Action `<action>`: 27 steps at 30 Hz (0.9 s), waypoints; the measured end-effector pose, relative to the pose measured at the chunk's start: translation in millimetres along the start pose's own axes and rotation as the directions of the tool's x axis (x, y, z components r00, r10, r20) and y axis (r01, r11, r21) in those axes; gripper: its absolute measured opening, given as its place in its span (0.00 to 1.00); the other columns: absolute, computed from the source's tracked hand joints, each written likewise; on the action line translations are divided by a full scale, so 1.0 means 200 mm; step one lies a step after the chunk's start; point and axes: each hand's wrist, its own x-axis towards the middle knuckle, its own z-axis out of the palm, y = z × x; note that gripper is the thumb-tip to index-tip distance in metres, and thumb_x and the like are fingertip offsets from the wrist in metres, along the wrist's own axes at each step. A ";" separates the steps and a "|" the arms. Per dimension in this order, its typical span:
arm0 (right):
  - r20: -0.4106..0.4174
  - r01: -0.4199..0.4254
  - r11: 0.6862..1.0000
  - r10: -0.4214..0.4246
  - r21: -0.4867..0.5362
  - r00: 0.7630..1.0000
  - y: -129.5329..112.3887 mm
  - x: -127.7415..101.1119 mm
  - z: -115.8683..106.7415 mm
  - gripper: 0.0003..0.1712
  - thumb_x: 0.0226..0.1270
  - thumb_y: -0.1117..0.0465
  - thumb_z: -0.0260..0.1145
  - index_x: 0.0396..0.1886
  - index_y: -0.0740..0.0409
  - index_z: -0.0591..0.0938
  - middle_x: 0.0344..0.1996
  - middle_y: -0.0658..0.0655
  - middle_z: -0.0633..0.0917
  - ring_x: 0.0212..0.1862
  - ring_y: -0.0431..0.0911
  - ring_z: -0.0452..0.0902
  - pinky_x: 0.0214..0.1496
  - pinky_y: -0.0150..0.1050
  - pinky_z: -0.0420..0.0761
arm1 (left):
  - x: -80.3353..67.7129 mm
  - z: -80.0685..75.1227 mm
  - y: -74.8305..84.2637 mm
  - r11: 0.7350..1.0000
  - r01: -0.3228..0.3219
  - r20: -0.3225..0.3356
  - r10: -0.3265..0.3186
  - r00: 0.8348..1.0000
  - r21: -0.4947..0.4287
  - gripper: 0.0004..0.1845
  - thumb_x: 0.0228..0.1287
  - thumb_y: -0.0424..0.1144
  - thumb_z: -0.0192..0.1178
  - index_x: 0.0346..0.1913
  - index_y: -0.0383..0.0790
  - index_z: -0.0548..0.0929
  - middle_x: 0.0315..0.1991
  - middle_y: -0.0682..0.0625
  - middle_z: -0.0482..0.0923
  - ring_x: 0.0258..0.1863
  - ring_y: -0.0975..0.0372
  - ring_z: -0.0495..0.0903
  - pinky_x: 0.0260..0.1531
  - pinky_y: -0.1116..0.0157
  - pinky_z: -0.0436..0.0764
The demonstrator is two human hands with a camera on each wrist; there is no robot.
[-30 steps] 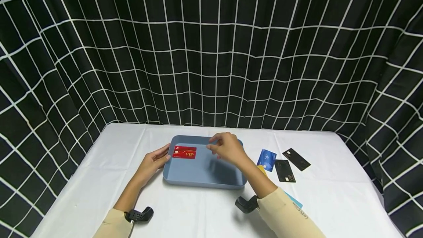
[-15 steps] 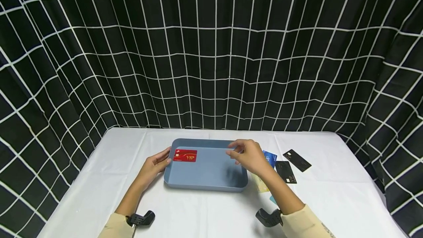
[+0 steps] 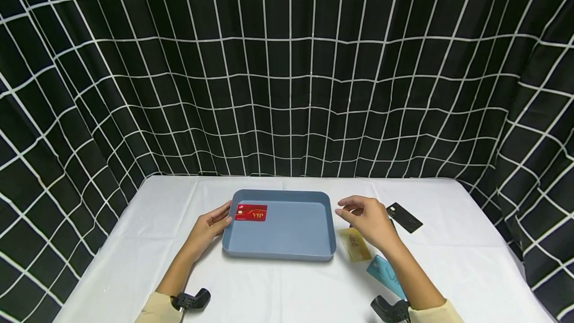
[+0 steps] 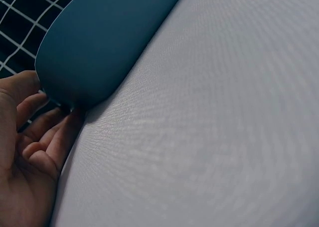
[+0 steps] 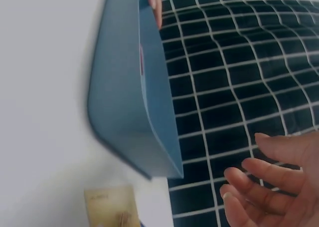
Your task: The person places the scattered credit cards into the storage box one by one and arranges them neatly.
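Observation:
A red VIP card [image 3: 251,213] lies in the left part of a shallow blue-grey tray [image 3: 287,236]. My left hand [image 3: 210,227] holds the tray by its left side, thumb at the rim; the left wrist view shows the fingers against the tray's outer wall [image 4: 99,42]. Right of the tray hovers my right hand [image 3: 369,221], holding nothing, fingers loosely bent and apart in the right wrist view. A yellow card [image 3: 356,244] lies below it, and a light-blue card [image 3: 385,275] is partly under the forearm. The hand hides the blue card and most of a black one.
Another black card [image 3: 404,217] lies on the white tablecloth [image 3: 188,283] right of my right hand. A black curtain with a white grid [image 3: 287,88] stands behind the table and along both sides. Each wrist carries a black camera.
My right hand has moved right, from above the tray to over the cards beside it. The yellow and light-blue cards have come into fuller view. My left hand stays at the tray's left side.

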 end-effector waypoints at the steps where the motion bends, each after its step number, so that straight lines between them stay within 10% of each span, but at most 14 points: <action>1: -0.004 0.000 1.000 0.000 -0.001 1.000 0.01 -0.01 -0.01 0.13 0.69 0.58 0.71 0.48 0.61 0.88 0.35 0.53 0.89 0.37 0.46 0.84 0.38 0.39 0.81 | 0.00 0.00 0.00 1.000 -0.001 0.003 0.001 1.000 -0.005 0.31 0.74 0.40 0.62 0.75 0.39 0.68 0.74 0.42 0.65 0.72 0.50 0.67 0.58 0.65 0.80; 27: -0.102 -0.124 0.987 0.113 -0.102 0.988 0.41 -0.02 -0.18 0.19 0.65 0.59 0.74 0.48 0.70 0.86 0.36 0.63 0.89 0.40 0.55 0.85 0.39 0.44 0.80 | 0.00 0.00 0.00 1.000 0.007 0.008 -0.007 1.000 -0.009 0.31 0.74 0.39 0.61 0.76 0.40 0.68 0.74 0.42 0.65 0.72 0.50 0.67 0.58 0.66 0.80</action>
